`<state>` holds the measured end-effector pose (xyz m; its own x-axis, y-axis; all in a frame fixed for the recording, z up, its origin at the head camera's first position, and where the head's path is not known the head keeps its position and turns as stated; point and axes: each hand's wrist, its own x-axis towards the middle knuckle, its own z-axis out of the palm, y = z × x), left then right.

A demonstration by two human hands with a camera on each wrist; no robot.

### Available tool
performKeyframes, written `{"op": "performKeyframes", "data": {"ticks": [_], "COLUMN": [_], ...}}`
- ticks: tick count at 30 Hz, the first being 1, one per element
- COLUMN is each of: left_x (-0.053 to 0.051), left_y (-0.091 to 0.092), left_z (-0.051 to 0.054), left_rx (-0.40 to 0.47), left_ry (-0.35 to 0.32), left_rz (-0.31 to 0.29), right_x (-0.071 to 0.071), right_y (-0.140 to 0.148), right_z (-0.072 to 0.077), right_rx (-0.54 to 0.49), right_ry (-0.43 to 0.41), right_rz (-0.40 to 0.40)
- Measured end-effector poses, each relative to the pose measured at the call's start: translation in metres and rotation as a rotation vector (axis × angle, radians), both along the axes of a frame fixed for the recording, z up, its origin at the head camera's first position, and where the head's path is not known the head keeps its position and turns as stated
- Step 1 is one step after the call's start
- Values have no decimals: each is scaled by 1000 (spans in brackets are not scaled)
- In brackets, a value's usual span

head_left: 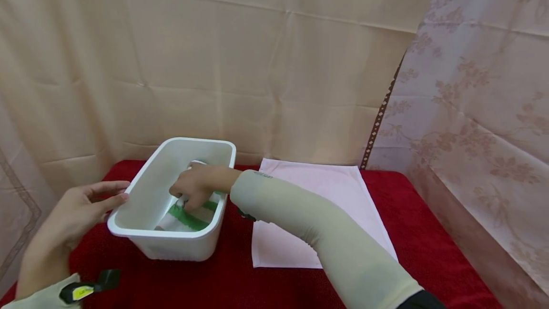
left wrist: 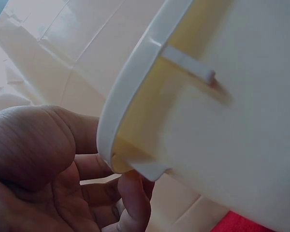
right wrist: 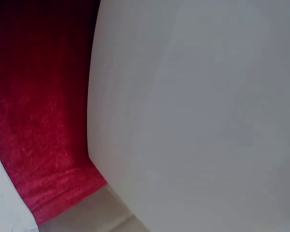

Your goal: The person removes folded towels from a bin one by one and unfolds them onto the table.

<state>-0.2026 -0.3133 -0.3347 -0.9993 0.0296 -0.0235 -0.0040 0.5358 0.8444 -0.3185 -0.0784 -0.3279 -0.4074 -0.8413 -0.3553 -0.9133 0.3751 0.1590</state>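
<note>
A white plastic tub [head_left: 159,233] stands at the left of the table. My left hand [head_left: 76,211] pinches its left rim; in the left wrist view the thumb and fingers of this hand [left wrist: 48,159] meet the tub's rim [left wrist: 130,79] at a corner. My right hand [head_left: 199,184] reaches down inside over the right wall, fingers curled on a white item with green bands [head_left: 188,218], which looks like soft cloth. The tub's outer wall [right wrist: 193,116] fills most of the right wrist view and hides the right hand there.
A pale pink cloth [head_left: 279,244] lies flat to the right of the tub, partly under my right forearm. Red fabric [head_left: 420,232] covers the table. Beige curtains [head_left: 257,61] hang behind, and a flowered curtain [head_left: 480,108] hangs at the right.
</note>
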Motion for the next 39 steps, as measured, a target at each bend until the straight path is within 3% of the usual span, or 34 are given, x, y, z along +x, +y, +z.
{"op": "performKeyframes", "data": {"ticks": [7, 20, 31, 39], "left_x": [0, 2, 5, 6], "left_y": [1, 1, -2, 1], "left_z": [-2, -5, -5, -5], "left_rx": [-4, 9, 41, 36], "left_ry": [2, 3, -10, -22], "left_rz": [11, 5, 21, 24], "right_x": [1, 9, 18, 26], "right_y": [19, 46, 58, 75], "right_z": [17, 51, 83, 109], "right_rx": [-107, -253, -372, -406], "right_ry": [62, 244, 280, 306], "right_rz": [34, 6, -19, -51]}}
